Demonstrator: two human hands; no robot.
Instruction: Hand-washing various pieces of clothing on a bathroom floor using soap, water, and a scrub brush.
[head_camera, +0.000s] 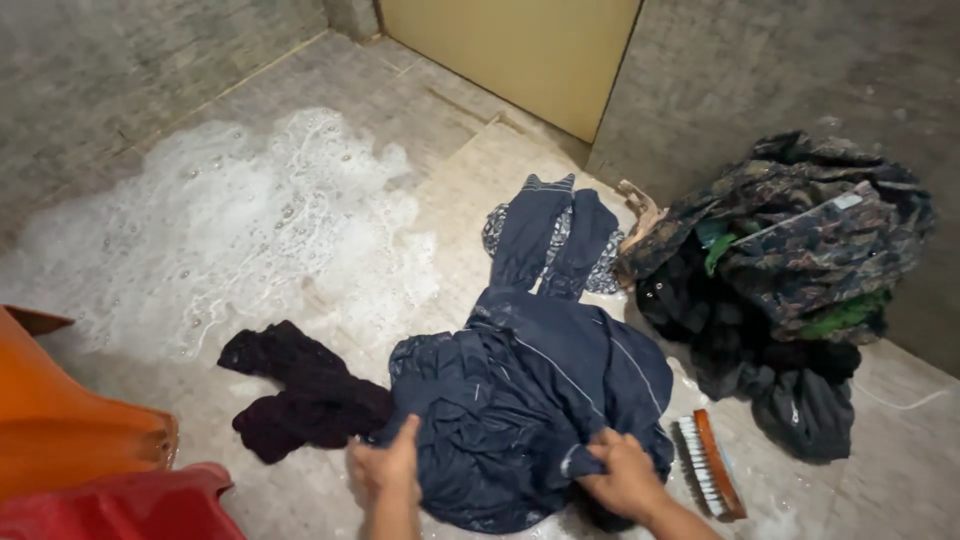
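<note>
A wet dark blue jacket (530, 380) lies spread on the tiled floor, its sleeves stretched toward the far wall. My left hand (385, 468) rests on the jacket's left edge, thumb up, fingers pressed into the fabric. My right hand (625, 475) grips a bunched fold at the jacket's lower right. A small dark maroon cloth (300, 395) lies just left of the jacket. A wooden scrubbing brush (710, 465) sits bristles-sideways on the floor, right of my right hand.
A heap of dark camouflage and green clothes (790, 270) is piled against the right wall. Soapy foam (230, 220) covers the floor at left. An orange tub (70, 420) and a red tub (130, 505) stand at bottom left. A yellow door (510, 50) is at the back.
</note>
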